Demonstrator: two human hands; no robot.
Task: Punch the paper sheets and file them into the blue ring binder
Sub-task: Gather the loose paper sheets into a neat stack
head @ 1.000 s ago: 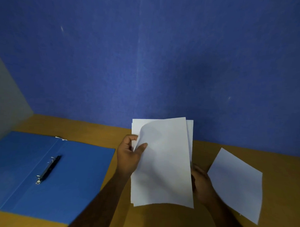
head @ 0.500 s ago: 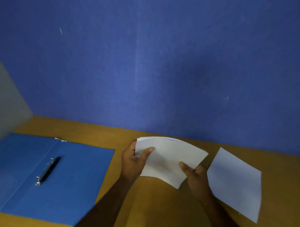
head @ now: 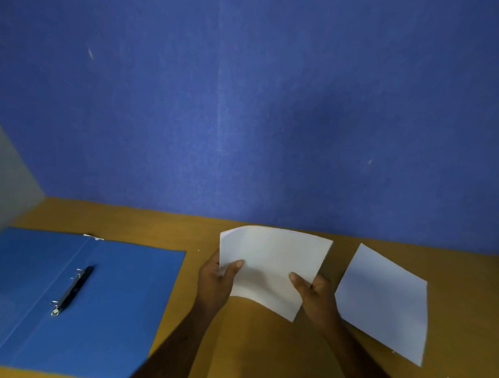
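Note:
Both hands hold a small stack of white paper sheets [head: 271, 263] just above the wooden desk [head: 265, 345], tilted with its far edge raised. My left hand [head: 215, 283] grips the stack's left edge, thumb on top. My right hand [head: 314, 297] grips its near right corner, thumb on top. The blue ring binder [head: 120, 303] lies open and flat at the left, its metal ring mechanism [head: 71, 290] exposed beside the spine. No hole punch is in view.
A single white sheet [head: 386, 301] lies flat on the desk to the right of my right hand. A blue partition wall [head: 245, 104] stands along the desk's far edge, and a grey panel [head: 5, 186] closes the left side.
The paper stack went from upright and lengthwise to lower and crosswise. My right hand came out from behind it and now pinches the near right corner.

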